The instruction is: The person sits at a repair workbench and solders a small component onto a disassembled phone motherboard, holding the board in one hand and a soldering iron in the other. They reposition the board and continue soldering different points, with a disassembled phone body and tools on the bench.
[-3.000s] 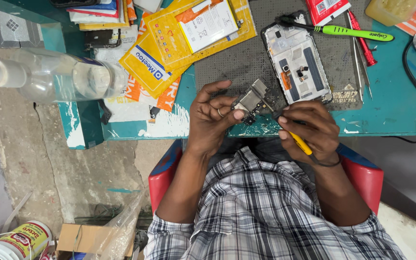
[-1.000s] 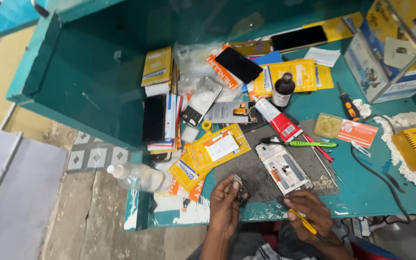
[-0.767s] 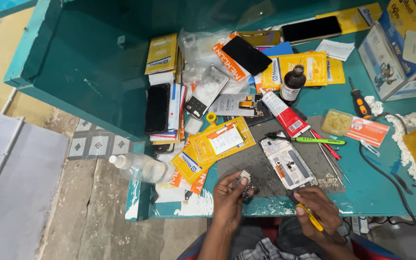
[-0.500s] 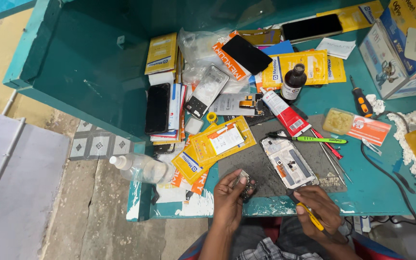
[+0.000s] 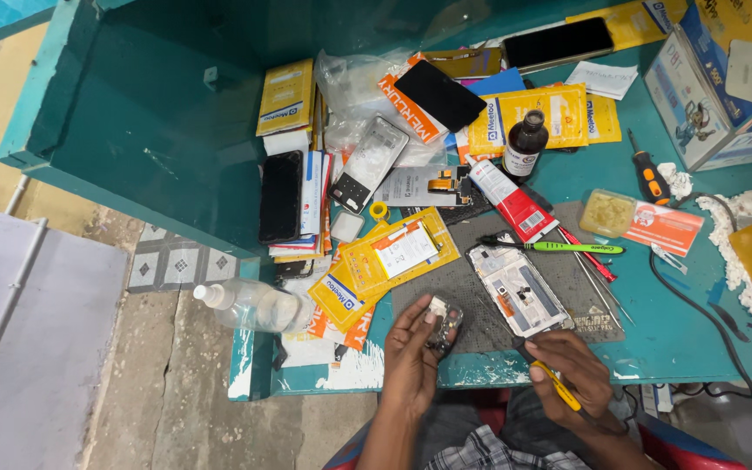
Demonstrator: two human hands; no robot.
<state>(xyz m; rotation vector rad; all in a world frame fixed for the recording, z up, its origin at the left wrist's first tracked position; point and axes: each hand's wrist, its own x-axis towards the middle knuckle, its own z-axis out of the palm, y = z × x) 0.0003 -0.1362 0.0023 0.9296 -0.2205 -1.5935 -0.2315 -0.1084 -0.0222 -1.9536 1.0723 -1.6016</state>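
My left hand (image 5: 411, 352) holds a small metal phone part (image 5: 439, 320) over the front edge of the grey work mat (image 5: 480, 300). A yellow-handled tool (image 5: 557, 386) is gripped in my right hand (image 5: 567, 370) at the near edge of the teal bench (image 5: 681, 335). An opened phone frame (image 5: 518, 290) lies on the mat just beyond my right hand. A green screwdriver (image 5: 559, 247) rests behind the frame.
Yellow part packets (image 5: 393, 257), a red-and-white tube (image 5: 511, 200), a dark bottle (image 5: 526, 144), black phones (image 5: 280, 196) and an orange-handled screwdriver (image 5: 650, 181) crowd the bench. A clear plastic bottle (image 5: 250, 305) lies at its left edge. Boxes (image 5: 724, 83) stand at the right.
The view swung up from my lap to take in the whole bench, then settled. Both hands keep the same hold on the small part and the tool.
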